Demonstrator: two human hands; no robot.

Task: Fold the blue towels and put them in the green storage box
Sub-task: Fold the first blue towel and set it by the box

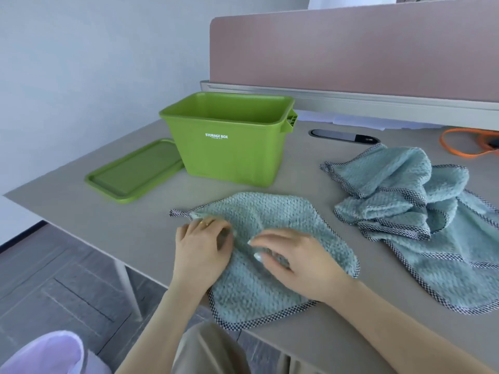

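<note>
Fingers of both hands are gathering cloth at the middle of the blue towel [272,228] that I am seeing spread flat at the near edge of the desk [113,211]. My left hand [201,248] is curling its fingertips into the pile near the towel's left corner, a ring showing on one finger; my right hand [293,261] is pinching a small ridge of the fabric between thumb and forefinger — the other fingers are bending loosely above it. Both wrists are lying over the towel's near half, and its checked border is hanging just past the desk edge.

Well to the right, a heap of more blue towels [421,220] is lying crumpled, one draping toward the near edge. Beyond my hands the green storage box [229,147] is standing open and upright, apart from the towel, with its lid [135,171] lying flat at its left — touching or just beside, I cannot tell. An orange cable [459,147] is curling at the far right.
</note>
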